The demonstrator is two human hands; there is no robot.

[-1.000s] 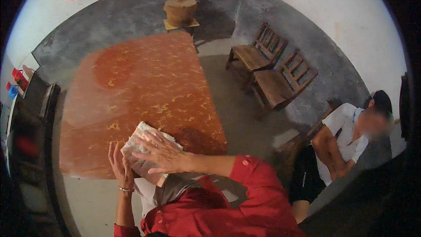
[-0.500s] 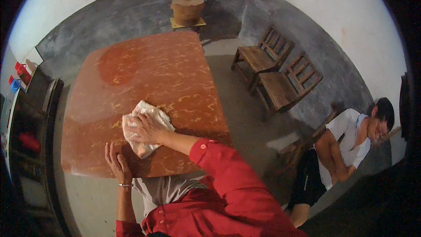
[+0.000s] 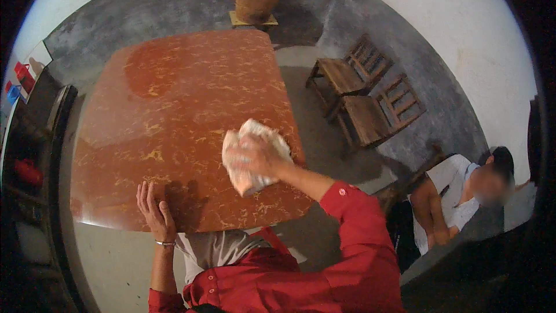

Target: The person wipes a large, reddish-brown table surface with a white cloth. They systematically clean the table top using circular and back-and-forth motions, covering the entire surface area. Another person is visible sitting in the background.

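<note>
A whitish cloth (image 3: 245,182) lies bunched on the reddish-brown marbled table (image 3: 197,98), close to its right edge. My right hand (image 3: 259,156) is pressed over the cloth and grips it, slightly smeared by motion. At the near edge of the table rests my left hand (image 3: 155,213), its fingers stretched out on the tabletop and holding nothing. A bracelet circles the left wrist.
Two wooden chairs (image 3: 370,119) stand right of the table. Beyond the far end is a round lidded wooden tub (image 3: 255,4) on a yellow board. A dark cabinet (image 3: 35,156) runs along the left. A person (image 3: 443,197) sits at the right, arms folded.
My right hand has slid the cloth rightward across the tabletop, from the middle toward the right edge. My left hand keeps its place at the near edge. The view has tilted slightly.
</note>
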